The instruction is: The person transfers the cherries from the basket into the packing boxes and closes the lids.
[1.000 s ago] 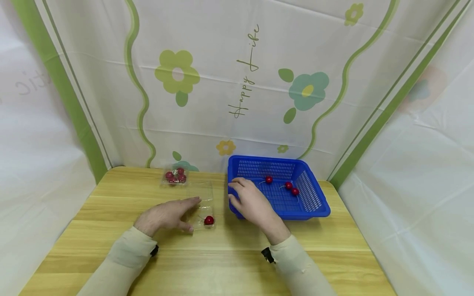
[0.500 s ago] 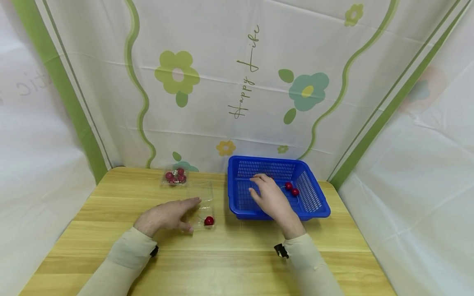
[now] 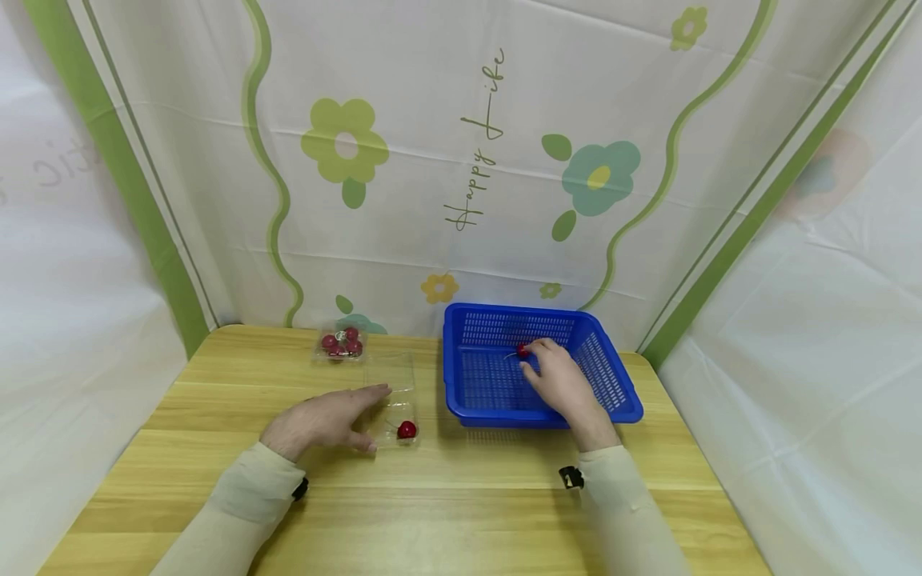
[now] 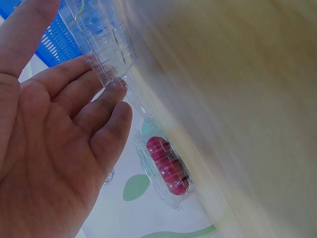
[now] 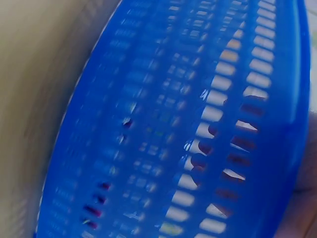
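Observation:
In the head view my left hand (image 3: 324, 420) lies beside a clear plastic clamshell box (image 3: 391, 372), its fingertips touching the side and the thumb apart. One red cherry (image 3: 406, 430) with a stem sits in the box's near end. The left wrist view shows the fingers extended against the clear plastic (image 4: 106, 44). My right hand (image 3: 565, 388) reaches down into a blue basket (image 3: 454, 384), thumb and fingers spread. A cherry (image 3: 522, 350) lies just by its fingertips. The hand hides other cherries in the basket. In the right wrist view the basket wall (image 5: 163, 119) covers most of the hand.
A closed clear box of several cherries (image 3: 342, 344) stands at the table's back left, behind the clamshell. The wooden table (image 3: 432, 512) meets a printed fabric curtain (image 3: 403, 200) at the back. Fabric also hangs on both sides.
My right hand has moved right, from over the basket's left rim into its middle. It now covers the two right-hand cherries and leaves the left one showing. The left hand stays put.

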{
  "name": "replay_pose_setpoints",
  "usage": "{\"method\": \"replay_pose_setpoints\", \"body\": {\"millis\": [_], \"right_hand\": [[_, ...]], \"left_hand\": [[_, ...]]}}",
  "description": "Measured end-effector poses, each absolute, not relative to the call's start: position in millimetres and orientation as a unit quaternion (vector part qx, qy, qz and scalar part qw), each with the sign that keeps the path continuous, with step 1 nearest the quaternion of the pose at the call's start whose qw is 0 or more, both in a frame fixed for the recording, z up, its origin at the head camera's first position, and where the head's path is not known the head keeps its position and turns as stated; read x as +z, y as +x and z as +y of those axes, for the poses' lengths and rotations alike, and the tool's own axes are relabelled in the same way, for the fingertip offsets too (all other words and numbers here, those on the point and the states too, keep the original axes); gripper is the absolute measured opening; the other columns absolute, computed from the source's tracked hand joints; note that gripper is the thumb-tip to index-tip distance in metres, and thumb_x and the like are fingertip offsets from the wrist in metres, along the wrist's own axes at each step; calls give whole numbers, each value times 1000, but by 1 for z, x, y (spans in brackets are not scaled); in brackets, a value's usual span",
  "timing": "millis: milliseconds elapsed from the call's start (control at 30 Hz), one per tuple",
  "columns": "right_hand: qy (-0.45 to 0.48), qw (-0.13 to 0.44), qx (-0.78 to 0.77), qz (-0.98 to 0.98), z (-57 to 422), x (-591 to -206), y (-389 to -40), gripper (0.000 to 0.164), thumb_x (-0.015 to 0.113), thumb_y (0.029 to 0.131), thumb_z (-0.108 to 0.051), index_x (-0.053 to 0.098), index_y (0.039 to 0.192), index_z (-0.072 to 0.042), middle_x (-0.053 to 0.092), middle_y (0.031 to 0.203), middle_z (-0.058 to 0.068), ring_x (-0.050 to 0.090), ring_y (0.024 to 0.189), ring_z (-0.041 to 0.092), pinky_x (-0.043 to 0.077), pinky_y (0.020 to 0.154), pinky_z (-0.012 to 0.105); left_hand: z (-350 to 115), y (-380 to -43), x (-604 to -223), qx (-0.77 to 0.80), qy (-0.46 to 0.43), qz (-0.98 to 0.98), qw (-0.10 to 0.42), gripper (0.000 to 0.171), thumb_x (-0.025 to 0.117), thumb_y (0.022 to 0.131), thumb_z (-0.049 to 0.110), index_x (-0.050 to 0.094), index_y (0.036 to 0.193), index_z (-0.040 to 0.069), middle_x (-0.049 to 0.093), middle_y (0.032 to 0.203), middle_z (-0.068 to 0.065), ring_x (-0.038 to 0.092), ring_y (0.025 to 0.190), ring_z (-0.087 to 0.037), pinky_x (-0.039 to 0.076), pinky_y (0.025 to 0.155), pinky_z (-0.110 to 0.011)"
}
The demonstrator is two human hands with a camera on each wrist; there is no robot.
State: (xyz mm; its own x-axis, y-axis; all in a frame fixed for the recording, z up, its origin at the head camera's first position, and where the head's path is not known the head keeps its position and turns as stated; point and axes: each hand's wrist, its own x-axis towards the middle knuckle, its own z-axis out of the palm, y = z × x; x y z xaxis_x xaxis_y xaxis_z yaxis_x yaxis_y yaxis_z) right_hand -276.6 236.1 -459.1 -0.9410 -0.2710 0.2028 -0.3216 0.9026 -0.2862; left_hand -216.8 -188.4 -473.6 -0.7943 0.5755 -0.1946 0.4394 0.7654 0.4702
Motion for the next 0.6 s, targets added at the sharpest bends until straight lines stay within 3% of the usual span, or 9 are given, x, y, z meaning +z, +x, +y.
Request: {"method": "replay_pose_setpoints", "body": {"millis": [433,600], "right_hand": [[103,45,156,-981,279,-474,-297,45,74,114,-18,72,147,13,71,150,37,70,143,55,59,125,68],[97,32,151,-983,300,-489,-310,44,75,115,-23,74,140,13,73,140,37,73,131,52,64,117,65]], "left_hand": [[-189,-217,-474,207,275,924,168,102,97,99,33,43,178,-3,49,184,-26,51,168,-54,45,139,-69],[-189,-218,-474,209,275,923,171,103,97,99,33,42,178,-3,49,184,-26,50,168,-53,44,139,-69]]}}
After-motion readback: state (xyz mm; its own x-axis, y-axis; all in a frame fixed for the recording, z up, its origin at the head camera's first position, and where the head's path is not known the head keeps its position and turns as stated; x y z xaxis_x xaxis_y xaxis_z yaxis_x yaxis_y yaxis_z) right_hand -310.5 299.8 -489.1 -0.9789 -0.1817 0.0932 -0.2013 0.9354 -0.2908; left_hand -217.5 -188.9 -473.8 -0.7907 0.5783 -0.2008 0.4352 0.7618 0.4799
